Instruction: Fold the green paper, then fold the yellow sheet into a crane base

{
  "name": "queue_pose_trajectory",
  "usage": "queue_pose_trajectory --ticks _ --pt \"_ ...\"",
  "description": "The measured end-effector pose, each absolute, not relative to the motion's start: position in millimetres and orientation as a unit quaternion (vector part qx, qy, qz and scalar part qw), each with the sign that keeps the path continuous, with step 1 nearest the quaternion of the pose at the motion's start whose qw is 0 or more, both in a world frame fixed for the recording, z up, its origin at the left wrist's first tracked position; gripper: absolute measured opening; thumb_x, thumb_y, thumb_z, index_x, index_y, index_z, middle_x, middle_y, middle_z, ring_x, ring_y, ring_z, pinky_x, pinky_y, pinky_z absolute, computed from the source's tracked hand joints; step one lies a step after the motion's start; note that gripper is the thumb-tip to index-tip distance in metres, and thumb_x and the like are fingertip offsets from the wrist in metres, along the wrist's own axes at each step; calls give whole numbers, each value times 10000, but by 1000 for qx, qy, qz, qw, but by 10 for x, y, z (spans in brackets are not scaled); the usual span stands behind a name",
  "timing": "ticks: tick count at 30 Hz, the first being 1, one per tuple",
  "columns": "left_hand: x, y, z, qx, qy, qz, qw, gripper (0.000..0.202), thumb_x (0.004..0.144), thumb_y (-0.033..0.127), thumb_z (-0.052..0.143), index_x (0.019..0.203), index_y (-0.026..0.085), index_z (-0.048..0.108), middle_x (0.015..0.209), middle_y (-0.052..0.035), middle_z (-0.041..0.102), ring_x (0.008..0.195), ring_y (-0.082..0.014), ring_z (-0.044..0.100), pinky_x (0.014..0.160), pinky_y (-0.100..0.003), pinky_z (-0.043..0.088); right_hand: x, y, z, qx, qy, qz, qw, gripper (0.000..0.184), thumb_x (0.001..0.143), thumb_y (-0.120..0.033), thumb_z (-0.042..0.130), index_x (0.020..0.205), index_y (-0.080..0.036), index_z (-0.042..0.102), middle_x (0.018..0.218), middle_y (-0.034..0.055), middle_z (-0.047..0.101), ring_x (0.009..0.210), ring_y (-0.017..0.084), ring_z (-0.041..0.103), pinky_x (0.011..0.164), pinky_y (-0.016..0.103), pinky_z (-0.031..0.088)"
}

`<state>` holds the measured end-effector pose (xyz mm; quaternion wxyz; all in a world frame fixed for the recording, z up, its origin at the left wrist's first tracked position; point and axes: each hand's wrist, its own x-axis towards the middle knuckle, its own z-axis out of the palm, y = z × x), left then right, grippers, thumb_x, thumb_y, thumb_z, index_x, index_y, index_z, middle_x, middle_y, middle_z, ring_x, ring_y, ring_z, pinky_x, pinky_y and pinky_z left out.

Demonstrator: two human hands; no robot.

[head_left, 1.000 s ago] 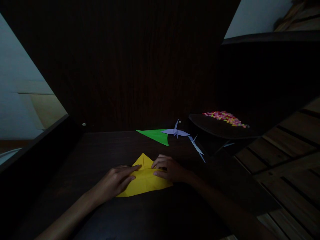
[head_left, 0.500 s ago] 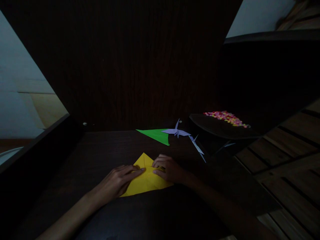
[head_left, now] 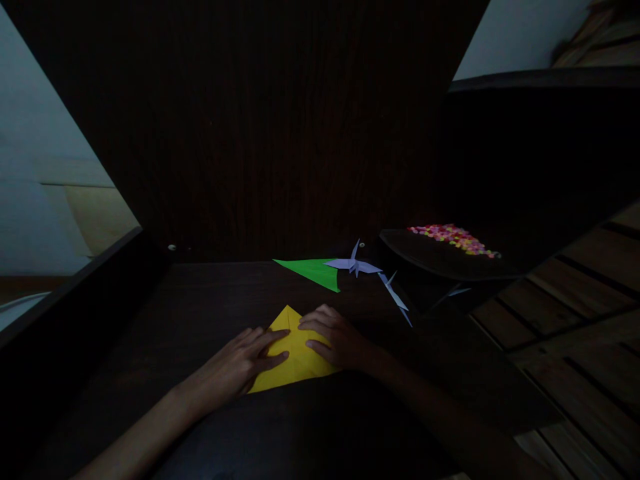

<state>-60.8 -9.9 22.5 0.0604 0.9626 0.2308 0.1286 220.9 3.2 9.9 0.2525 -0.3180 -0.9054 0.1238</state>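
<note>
Evidently, the table (head_left: 215, 300) backed the folded yellow paper (head_left: 300, 365) lying on it; the left hand (head_left: 243, 360) and right hand (head_left: 343, 341), each grip unclenched, rested upon the sheet, seemingly steadying it, with green paper (head_left: 317, 272) apart beyond.

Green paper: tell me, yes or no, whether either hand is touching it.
No, the left hand and right hand rest on the yellow paper, apart from the green paper.

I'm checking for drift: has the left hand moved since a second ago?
Yes, the left hand has shifted slightly right: its thumb, earlier ending below the left tip of the green paper, now ends right of that tip.
</note>
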Motion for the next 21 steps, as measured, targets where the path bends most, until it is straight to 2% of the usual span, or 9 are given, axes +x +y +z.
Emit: queue_pose_trajectory --ticks 5,12,16,21 --pt "-592 -85 245 964 224 134 53 651 862 -40 518 1394 335 549 1474 -116 508 1298 -322 489 982 -520 482 2202 31 29 -273 -926 62 251 254 950 -171 562 1145 -249 705 1304 100 611 1135 258 496 951 453 435" --pt "-618 -65 223 965 222 131 55 654 855 -30 525 1386 350 557 1469 -98 521 1311 -336 473 987 -550 470 2234 72 -102 -248 -947 56 198 283 908 -152 662 1097 -352 730 1387 22 584 1197 233 480 943 410 404" --pt "-645 -67 245 963 227 133 55 627 857 -41 501 1359 324 587 1459 -102 533 1314 -328 470 1000 -537 465 2265 97 -90 -240 -949 53 196 331 895 -92 653 1082 -353 735 1404 15 575 1200 221 482 947 401 406" --pt "-680 -33 264 960 232 139 73 500 921 44 512 1320 325 621 1472 -82 527 1311 -305 482 1008 -498 473 2288 113 -33 -244 -942 85 214 310 872 -46 645 961 -315 772 1377 13 598 1176 210 505 953 392 435"
